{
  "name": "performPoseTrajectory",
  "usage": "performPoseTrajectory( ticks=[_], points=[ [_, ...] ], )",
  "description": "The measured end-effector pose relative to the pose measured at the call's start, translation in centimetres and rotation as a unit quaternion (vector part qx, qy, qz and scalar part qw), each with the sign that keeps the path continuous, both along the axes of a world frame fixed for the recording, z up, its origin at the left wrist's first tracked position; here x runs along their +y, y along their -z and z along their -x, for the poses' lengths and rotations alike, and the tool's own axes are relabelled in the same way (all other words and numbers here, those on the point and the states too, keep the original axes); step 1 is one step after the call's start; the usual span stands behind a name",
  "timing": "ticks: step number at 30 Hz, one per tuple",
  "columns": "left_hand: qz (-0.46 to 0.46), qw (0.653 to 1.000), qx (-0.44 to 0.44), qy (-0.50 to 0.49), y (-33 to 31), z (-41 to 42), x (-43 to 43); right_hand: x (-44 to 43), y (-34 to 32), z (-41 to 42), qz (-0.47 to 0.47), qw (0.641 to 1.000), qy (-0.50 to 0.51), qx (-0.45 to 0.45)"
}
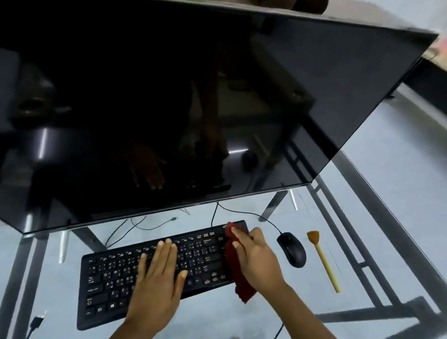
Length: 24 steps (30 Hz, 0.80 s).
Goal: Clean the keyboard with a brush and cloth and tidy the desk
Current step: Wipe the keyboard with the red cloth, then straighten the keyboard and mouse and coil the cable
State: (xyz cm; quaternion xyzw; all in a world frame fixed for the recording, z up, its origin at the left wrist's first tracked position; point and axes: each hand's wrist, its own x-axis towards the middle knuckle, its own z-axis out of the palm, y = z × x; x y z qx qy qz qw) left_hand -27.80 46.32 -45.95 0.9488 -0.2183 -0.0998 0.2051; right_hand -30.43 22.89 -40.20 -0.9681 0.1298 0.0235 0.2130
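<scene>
Fingers [166, 256] of the left hand [157, 288] lie straight and flat on the black rectangular keyboard [113, 276], set askew near the front edge of the glass desk [201, 328]. The right hand [257, 257] grips a dark red cloth [243, 288] on the keyboard's right end, hiding the keys there. A yellow-handled brush [322, 261] lies past the black mouse [292, 248], toward the right edge.

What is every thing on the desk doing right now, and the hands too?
monitor: switched off, dark.
keyboard: lying flat under both hands.
cloth: bunched, held on the keyboard's right end.
brush: lying untouched, right of the mouse.
mouse: resting, untouched.
left hand: flat on the keys.
right hand: gripping the cloth.
</scene>
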Motion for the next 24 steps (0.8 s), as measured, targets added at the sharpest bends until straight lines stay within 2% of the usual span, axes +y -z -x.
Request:
performPoseTrajectory(
  ticks=[2,4,6,7,9,10,12,14,15,17,20,24],
  points=[
    [0.139,0.983,0.121,-0.012,-2.7,0.0,-4.1,-1.6,-0.7,0.2,-0.080,0.995,0.015,-0.051],
    [0.302,0.910,0.278,-0.056,-6.2,-0.1,-9.1,-2.9,-1.5,0.4,-0.148,0.984,0.033,-0.090],
    [0.397,0.843,0.347,-0.105,-8.4,-0.5,-13.9,-5.0,-2.5,0.9,-0.201,0.973,0.061,-0.101],
    [0.407,0.834,0.352,-0.120,-9.0,-0.7,-16.1,-6.1,-3.4,1.3,-0.226,0.965,0.074,-0.108],
    [0.398,0.838,0.345,-0.142,-9.8,-0.9,-19.7,-8.7,-4.8,1.9,-0.297,0.938,0.121,-0.131],
    [0.399,0.835,0.351,-0.144,-9.9,-1.0,-21.6,-10.6,-5.3,2.3,-0.348,0.912,0.167,-0.143],
    [0.400,0.825,0.376,-0.133,-10.3,-0.8,-25.4,-14.5,-5.9,3.0,-0.459,0.846,0.251,-0.106],
    [0.389,0.830,0.383,-0.116,-10.5,-0.5,-28.7,-18.0,-6.1,4.1,-0.549,0.789,0.273,-0.040],
    [0.373,0.843,0.371,-0.111,-10.6,-0.2,-30.5,-19.8,-6.1,4.7,-0.568,0.778,0.270,-0.023],
    [0.348,0.863,0.348,-0.115,-10.3,0.2,-33.7,-23.0,-6.0,5.8,-0.558,0.785,0.269,-0.028],
    [0.296,0.889,0.332,-0.109,-9.3,1.0,-37.4,-27.1,-4.9,7.0,-0.501,0.813,0.292,-0.046],
    [0.233,0.908,0.330,-0.114,-7.1,1.7,-40.2,-31.4,-3.1,8.0,-0.334,0.880,0.338,-0.017]
  ],
)
